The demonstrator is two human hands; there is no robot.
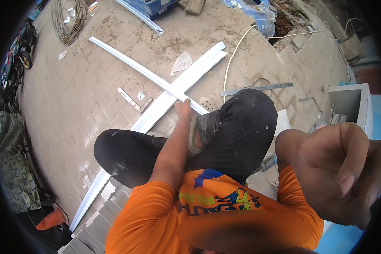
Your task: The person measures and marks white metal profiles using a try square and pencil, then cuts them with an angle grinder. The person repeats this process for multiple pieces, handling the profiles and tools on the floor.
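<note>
My left hand (pixel 183 108) reaches forward between my bent knees, its fingers closed around a long white channel strip (pixel 131 63) near its near end. That strip slants away to the far left. It crosses over wider white panel strips (pixel 158 111), which run diagonally along the ground and pass under my left leg. Raised close to the camera at the right, my right hand (pixel 332 165) has its fingers curled in. Whatever those fingers may hold is hidden.
A grey metal bar (pixel 262 88) and a pale cable (pixel 230 63) lie ahead of my right knee. A rope coil (pixel 67 23) and a blue box (pixel 154 7) are at the back. Grey blocks (pixel 95 230) sit at lower left, a white-edged box (pixel 362 91) at right.
</note>
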